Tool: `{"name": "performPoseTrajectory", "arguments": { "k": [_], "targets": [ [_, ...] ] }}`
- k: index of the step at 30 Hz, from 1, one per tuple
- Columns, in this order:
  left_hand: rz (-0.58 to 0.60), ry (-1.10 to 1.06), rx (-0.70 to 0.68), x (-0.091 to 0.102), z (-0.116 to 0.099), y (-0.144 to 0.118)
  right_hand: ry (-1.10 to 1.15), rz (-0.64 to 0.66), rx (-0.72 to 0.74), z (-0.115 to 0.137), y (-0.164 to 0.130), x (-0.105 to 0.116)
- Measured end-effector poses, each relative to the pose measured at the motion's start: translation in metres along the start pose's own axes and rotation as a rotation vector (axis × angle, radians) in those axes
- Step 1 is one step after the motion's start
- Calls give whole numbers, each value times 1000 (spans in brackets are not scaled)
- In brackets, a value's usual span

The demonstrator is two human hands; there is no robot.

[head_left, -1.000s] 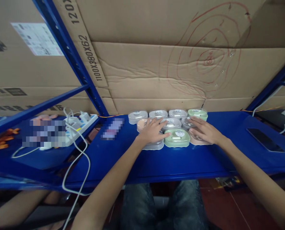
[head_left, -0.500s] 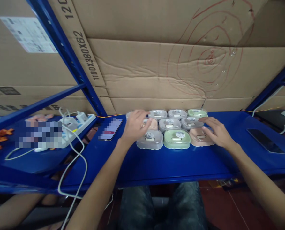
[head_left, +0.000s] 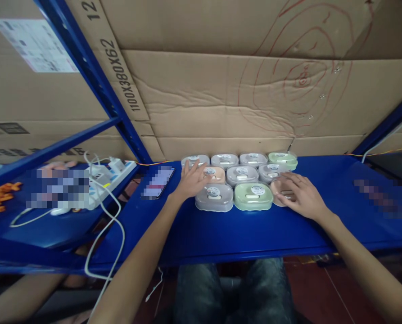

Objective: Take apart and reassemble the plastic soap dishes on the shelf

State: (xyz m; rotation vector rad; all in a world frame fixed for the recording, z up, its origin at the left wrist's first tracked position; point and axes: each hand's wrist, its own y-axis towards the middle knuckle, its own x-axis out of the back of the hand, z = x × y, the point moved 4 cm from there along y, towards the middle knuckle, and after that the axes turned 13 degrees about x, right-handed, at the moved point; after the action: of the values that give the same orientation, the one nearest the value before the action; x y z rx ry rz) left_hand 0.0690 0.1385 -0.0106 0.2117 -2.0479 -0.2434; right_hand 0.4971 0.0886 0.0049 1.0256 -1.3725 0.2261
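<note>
Several small lidded plastic cases in grey, pink and green lie in three rows on a blue shelf (head_left: 241, 229). My left hand (head_left: 190, 182) rests flat at the left edge of the group, fingers spread, touching the back-left grey case (head_left: 195, 160) and the pink case (head_left: 213, 173) of the middle row. My right hand (head_left: 301, 195) lies palm down on the front-right pink case (head_left: 279, 191), covering most of it. Between the hands sit the front grey case (head_left: 214, 197) and the front green case (head_left: 253, 196).
A phone (head_left: 158, 182) lies left of the cases. Further left a white power strip (head_left: 110, 176) with plugs and cables trails over the shelf edge. Blue rack posts (head_left: 96, 85) and cardboard boxes (head_left: 228, 99) stand behind. My legs show below the shelf.
My left hand slid off the front cases to the left side of the group. My right hand shifted from the middle row down onto the front-right pink case.
</note>
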Motion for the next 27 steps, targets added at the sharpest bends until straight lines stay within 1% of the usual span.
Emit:
{"name": "performPoseTrajectory", "arguments": {
  "k": [6, 10, 13, 16, 20, 23, 27],
  "targets": [
    [-38, -112, 28, 9, 0, -1, -12, 15, -18, -2, -2, 5],
    [-90, -168, 57, 21, 0, -3, -29, -23, -2, -1, -7, 12],
    [-104, -182, 89, 28, 4, -7, -30, -47, -24, -3, -18, 14],
    [-70, -191, 153, 22, 11, -10, -11, -51, -67, -5, -31, 11],
    [-11, -210, 226, 2, 16, -13, 45, -77, -64, -4, -37, 5],
    [-23, -222, 221, -7, 16, -15, 74, -82, -67, -1, -35, 4],
    [-79, -245, 199, -5, 19, -12, 91, -63, -79, 0, -33, 5]
  ]
}}
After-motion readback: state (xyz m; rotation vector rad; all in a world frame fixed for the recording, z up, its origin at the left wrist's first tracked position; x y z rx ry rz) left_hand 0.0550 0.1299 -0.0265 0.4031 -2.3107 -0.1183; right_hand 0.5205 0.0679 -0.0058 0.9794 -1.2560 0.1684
